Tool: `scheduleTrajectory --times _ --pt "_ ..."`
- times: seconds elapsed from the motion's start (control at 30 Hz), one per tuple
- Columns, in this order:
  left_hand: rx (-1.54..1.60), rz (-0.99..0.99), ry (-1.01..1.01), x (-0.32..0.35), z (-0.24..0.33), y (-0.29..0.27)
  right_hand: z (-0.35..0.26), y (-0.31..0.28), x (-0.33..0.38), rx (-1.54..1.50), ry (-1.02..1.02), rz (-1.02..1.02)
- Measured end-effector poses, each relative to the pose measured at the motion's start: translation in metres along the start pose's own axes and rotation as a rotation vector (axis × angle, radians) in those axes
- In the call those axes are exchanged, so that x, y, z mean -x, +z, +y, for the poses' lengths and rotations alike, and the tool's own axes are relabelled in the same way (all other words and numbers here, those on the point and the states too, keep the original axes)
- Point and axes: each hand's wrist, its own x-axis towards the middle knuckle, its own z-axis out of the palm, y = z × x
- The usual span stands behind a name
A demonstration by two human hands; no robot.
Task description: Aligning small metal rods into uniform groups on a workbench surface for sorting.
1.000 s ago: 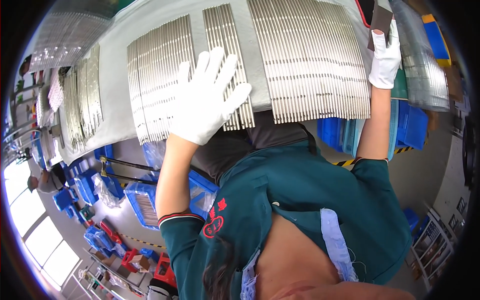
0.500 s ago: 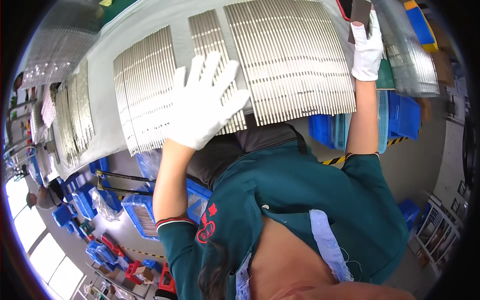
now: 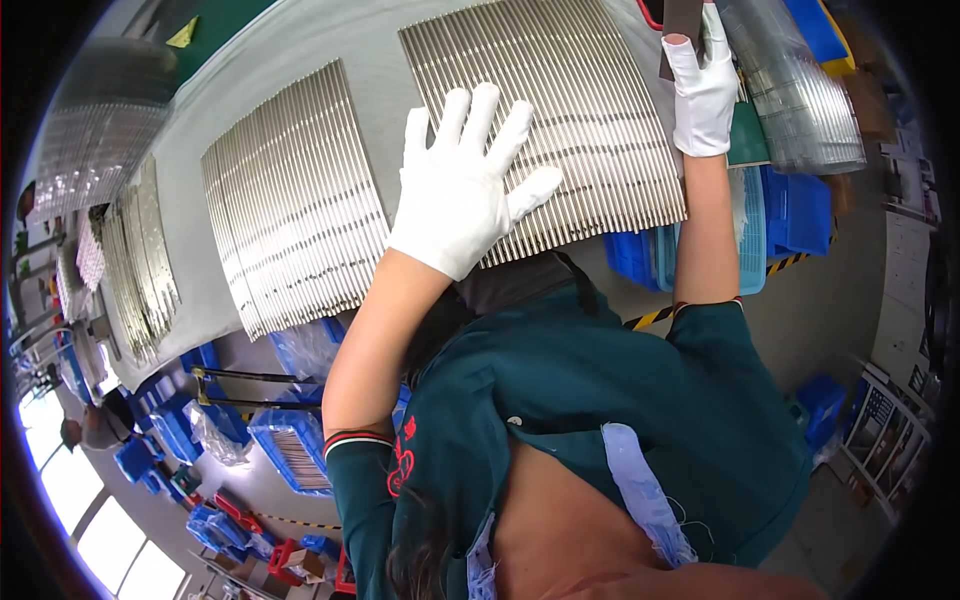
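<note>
Left hand (image 3: 462, 190) in a white glove, fingers spread flat, palm down on the near edge of the right-hand sheet of metal rods (image 3: 560, 120), grasping nothing, just pressing on it. Right hand (image 3: 703, 92), also gloved, is closed around a dark flat block (image 3: 682, 28) at the sheet's right edge, block upright against the rod ends as far as I can tell; top of the block runs out at the rim.

Rod sheet under the hands: thin silver rods side by side, lying on the grey table (image 3: 370, 45), with its near edge at the table edge. Second sheet of rods (image 3: 290, 205) to the left, separated by a strip of bare table, not touched by either hand. More rod bundles (image 3: 140, 260) further left along the table, bent by the lens.

Right of the right hand: a clear plastic bag of rods (image 3: 795, 100) on a green mat (image 3: 748, 140). Below the table edge: blue plastic bins (image 3: 790, 215) on the floor at right, more blue bins (image 3: 285, 440) at lower left, one holding rods. Yellow-black floor tape (image 3: 650, 318) near the right forearm. The person wears a dark green short-sleeved shirt (image 3: 620, 400)
</note>
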Motion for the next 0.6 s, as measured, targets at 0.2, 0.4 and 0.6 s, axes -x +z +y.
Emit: scheduleTrajectory --times 0.2,0.4,0.6 --pt "-0.027 -0.109 -0.018 0.019 -0.018 -0.014 -0.001 -0.006 0.004 0.159 0.012 0.013" --pt "-0.093 -0.146 -0.036 0.041 -0.033 -0.030 0.000 -0.009 0.004 0.011 0.012 0.016" --pt "-0.010 -0.123 -0.032 0.022 -0.018 -0.019 0.010 -0.015 0.002 0.203 -0.001 -0.011"
